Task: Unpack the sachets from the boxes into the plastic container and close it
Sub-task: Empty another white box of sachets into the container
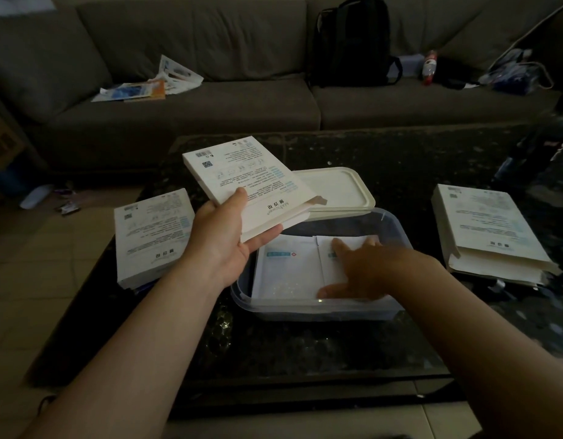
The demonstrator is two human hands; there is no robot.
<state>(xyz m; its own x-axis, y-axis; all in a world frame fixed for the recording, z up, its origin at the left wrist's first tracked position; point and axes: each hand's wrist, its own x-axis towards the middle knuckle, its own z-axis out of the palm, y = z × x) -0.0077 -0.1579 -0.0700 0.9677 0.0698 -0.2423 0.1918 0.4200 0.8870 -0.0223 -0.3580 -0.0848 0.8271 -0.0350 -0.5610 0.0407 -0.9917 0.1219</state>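
My left hand [224,245] grips opened box [248,185]; my right hand [365,270], fingers spread, presses sachets [289,270] inside plastic container [397,223].

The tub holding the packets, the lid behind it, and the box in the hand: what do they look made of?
The tub looks like clear, glossy plastic: the sachets show through its wall. The lid seems opaque off-white plastic, with a moulded raised rim. The box held by the left hand looks like thin matt printed cardboard, its open end flap showing brown.

Dim room, wide-angle edge bending, soft blur
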